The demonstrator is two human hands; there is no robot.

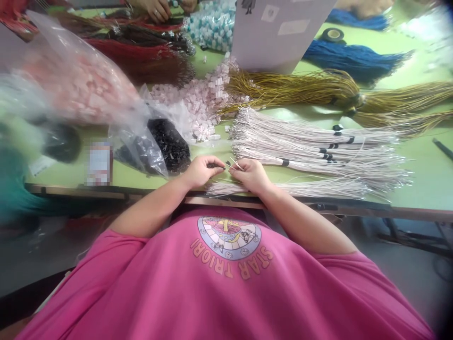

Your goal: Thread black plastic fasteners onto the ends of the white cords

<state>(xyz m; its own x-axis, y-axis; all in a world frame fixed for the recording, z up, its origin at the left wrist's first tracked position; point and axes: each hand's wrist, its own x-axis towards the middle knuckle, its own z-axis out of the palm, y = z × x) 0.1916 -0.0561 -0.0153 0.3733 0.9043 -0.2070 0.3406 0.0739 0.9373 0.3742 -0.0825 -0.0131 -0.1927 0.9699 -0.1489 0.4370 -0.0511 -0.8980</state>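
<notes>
In the head view, the left hand point(200, 173) pinches small black plastic bits point(214, 165) and the right hand point(253, 175) grips a thin white wire point(234, 163) near its tip, close together over the light green surface point(426, 186), perhaps so the wire cannot wobble. A clear plastic bag point(153, 141) of more black bits point(172, 150) lies near the left hand, and long white wire bundles point(300, 146) lie near the right, probably for easy reach.
</notes>
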